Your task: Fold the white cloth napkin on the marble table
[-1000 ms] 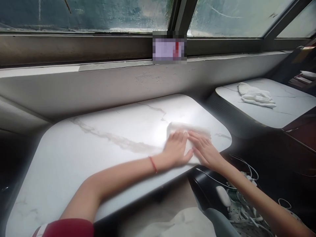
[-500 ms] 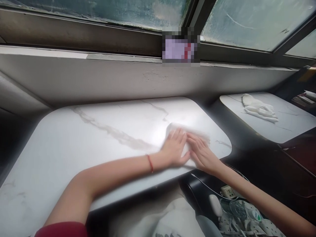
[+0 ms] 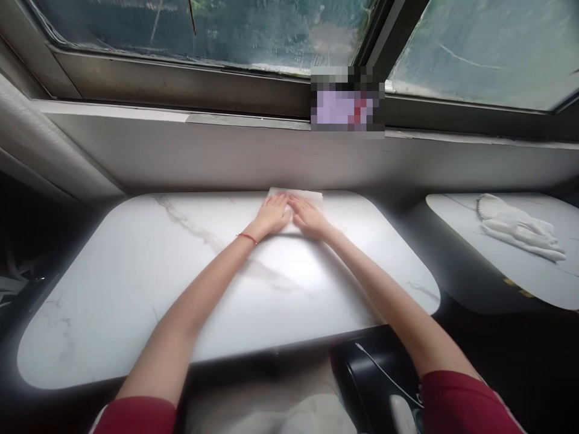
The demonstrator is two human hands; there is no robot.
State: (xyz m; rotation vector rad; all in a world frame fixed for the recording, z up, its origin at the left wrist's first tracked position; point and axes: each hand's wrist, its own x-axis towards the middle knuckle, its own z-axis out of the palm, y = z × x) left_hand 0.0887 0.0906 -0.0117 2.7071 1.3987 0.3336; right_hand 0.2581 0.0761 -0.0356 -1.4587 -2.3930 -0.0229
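A white cloth (image 3: 307, 196) lies flat at the far edge of the white marble-patterned table (image 3: 136, 289), close to the wall. My left hand (image 3: 274, 214) presses on its left part with the fingers stretched out; a thin red bracelet (image 3: 247, 237) circles that wrist. Beside it, my right hand (image 3: 308, 216) rests flat on the cloth, fingers extended forward. The fingertips of both hands nearly meet. Part of the cloth is hidden under the palms.
On a second marble-patterned table (image 3: 456, 208) to the right lies a crumpled white cloth (image 3: 520, 226). A window (image 3: 203, 36) and a sill stand behind, with a blurred-out purple item (image 3: 337, 108). Below the front edge are a black object (image 3: 366, 367) and a white cable (image 3: 384, 374).
Both hands have slid the cloth from the right front part of the table leftward and away, to the far edge. The camera view has shifted too.
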